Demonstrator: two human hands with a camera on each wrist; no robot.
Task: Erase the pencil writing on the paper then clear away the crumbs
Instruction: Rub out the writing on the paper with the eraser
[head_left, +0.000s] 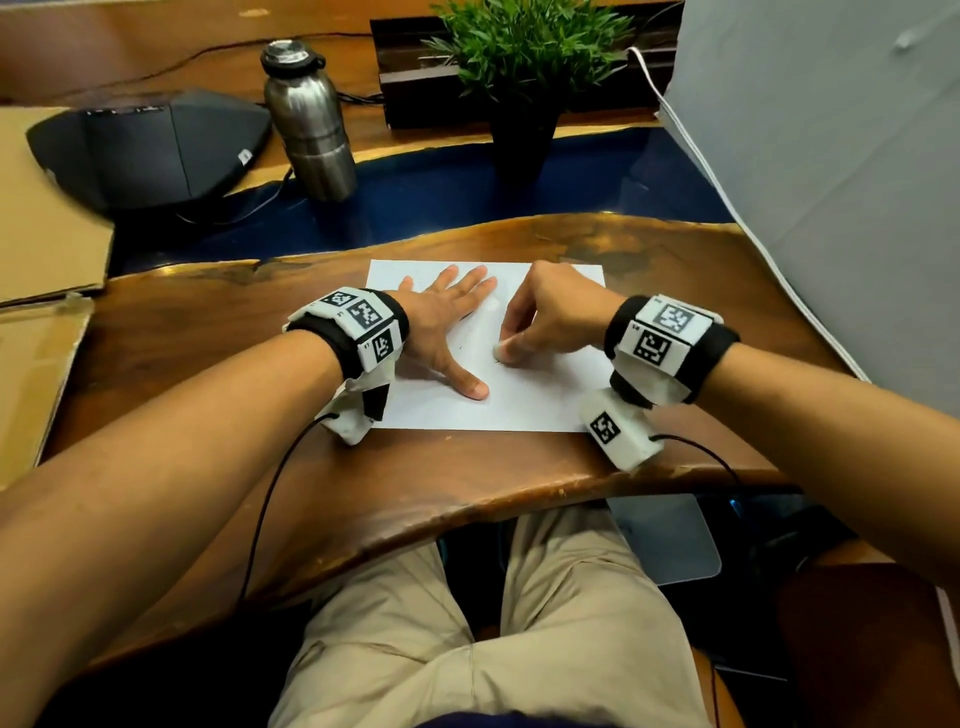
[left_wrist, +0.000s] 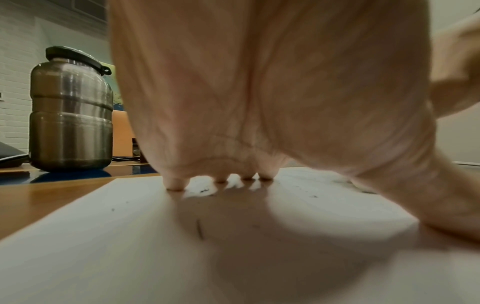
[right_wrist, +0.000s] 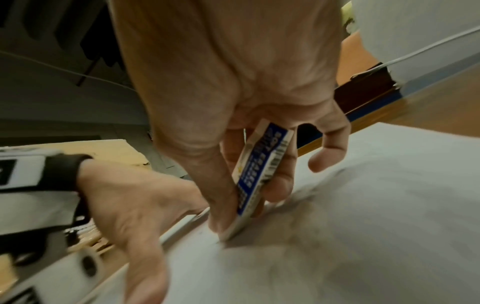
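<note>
Paper (head_left: 524, 400) lying flat on the table (head_left: 208, 332), at about 12 o'clock from the body, near the front edge. Eraser (right_wrist: 255, 174) standing steeply tilted on the sheet near its middle, bare white tip touching the paper, blue-and-white sleeve above. Pinched in the right hand (head_left: 550, 317): thumb on one face, curled fingers (right_wrist: 281, 176) on the other, little finger hanging free above the sheet. Left hand (head_left: 441, 332) at 9 o'clock of the eraser, spread flat with straight fingers, pressing the paper down, holding nothing; fingertips (left_wrist: 176, 184) planted on the sheet in the left wrist view. Faint grey smudging around the eraser tip, with a small dark mark just beside it. Crumbs (left_wrist: 202, 191) scattered as dark specks near the left fingertips. By the look of it, still in the erasing step, sweeping not yet begun; no telling how much writing remains, given the blur. Next move likely calling for short firm strokes over the remaining marks, with the flat hand kept pressed against wrinkling or sliding, then a brush of the crumbs off the sheet. Further out: steel bottle (head_left: 306, 124) at 11 o'clock, potted plant (head_left: 524, 78) at 12, cardboard (head_left: 47, 208) at 9 to 10.
</note>
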